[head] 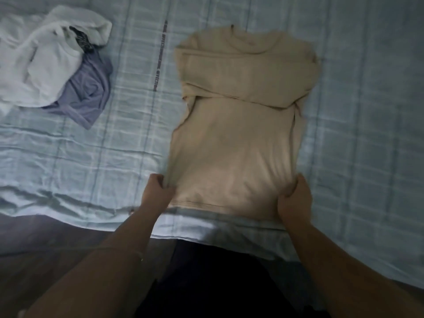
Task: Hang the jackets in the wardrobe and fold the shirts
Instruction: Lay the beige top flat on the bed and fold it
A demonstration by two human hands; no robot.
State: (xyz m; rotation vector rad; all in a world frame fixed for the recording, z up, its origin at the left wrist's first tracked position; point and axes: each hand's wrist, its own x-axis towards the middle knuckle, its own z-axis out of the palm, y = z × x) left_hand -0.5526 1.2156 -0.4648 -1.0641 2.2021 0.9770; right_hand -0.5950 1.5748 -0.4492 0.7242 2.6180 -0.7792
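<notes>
A beige shirt (238, 125) lies flat on the bed, collar at the far end, both sleeves folded in across the chest. My left hand (157, 191) grips its bottom hem at the left corner. My right hand (294, 198) grips the hem at the right corner, fingers tucked under the cloth. The hem is lifted slightly off the bed near the front edge.
The bed (91, 145) carries a pale blue checked sheet. At the far left lies a crumpled pile: a white garment (46, 63) over a purple shirt (89, 92). The bed's front edge runs just behind my hands, with dark wooden floor (46, 244) below left.
</notes>
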